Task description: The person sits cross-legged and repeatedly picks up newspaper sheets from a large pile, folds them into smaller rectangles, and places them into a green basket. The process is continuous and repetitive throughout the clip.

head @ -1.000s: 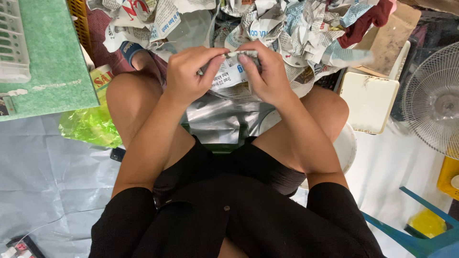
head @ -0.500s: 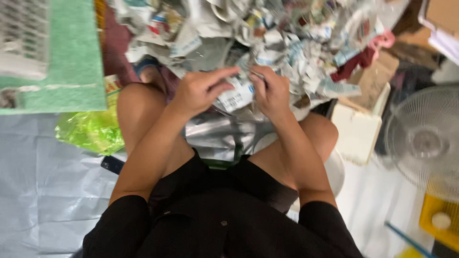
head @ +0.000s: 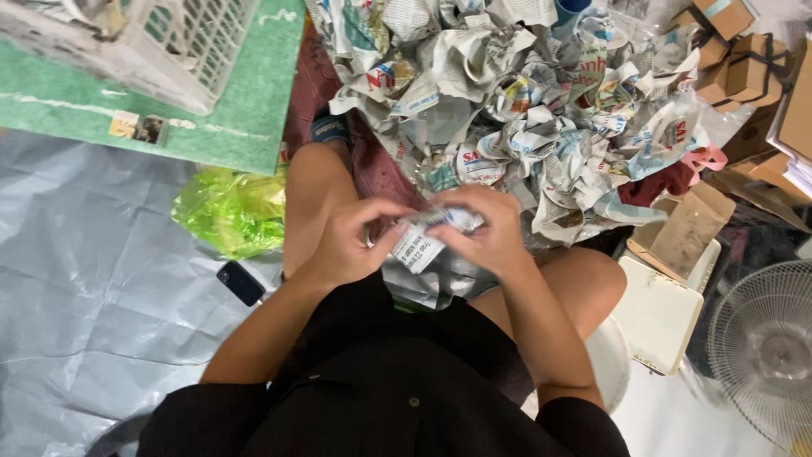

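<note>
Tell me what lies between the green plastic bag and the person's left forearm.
In the head view, a dark phone lies on the grey sheet between the green bag and the left forearm.

- Heap of crumpled newspaper (head: 541,127): fills the upper centre.
- White lattice basket (head: 169,42): upper left, resting on a green board (head: 245,118).
- Yellow-green plastic bag (head: 233,211): just below the board.
- Dark phone (head: 241,283): lying on the grey sheet (head: 93,296).
- White fan (head: 765,355): lower right.
- Cardboard boxes (head: 736,59): upper right.
</note>
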